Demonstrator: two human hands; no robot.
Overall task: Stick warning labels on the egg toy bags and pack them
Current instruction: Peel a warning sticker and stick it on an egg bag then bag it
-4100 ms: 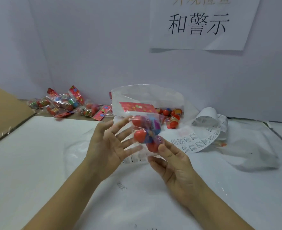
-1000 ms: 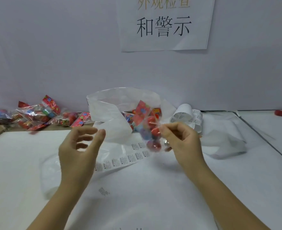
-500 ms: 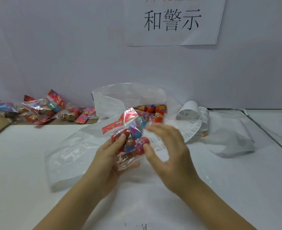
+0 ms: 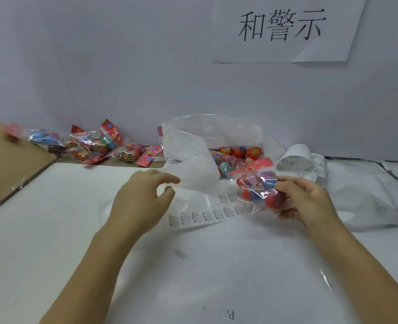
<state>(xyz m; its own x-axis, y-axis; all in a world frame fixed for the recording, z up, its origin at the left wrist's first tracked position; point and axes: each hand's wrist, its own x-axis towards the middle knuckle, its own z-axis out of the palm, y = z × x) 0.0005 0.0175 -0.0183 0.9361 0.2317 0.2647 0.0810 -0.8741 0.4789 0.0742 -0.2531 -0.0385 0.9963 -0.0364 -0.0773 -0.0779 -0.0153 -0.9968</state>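
One egg toy bag (image 4: 257,188) — right hand (image 4: 310,202) grips it; left hand (image 4: 139,199) slack.

**Right hand grips one egg toy bag above the label strip**

The right hand (image 4: 310,202) curls its fingers (image 4: 284,187) round a clear egg toy bag (image 4: 257,188), held just above the white table (image 4: 53,230). The left hand (image 4: 142,199) hovers with loosely curled fingers at the flap of a big translucent bag (image 4: 193,164), which holds more toy bags. A label strip (image 4: 205,216) lies between the hands and runs back to a roll (image 4: 296,157). Other filled bags (image 4: 95,146) are heaped along the wall on the left.
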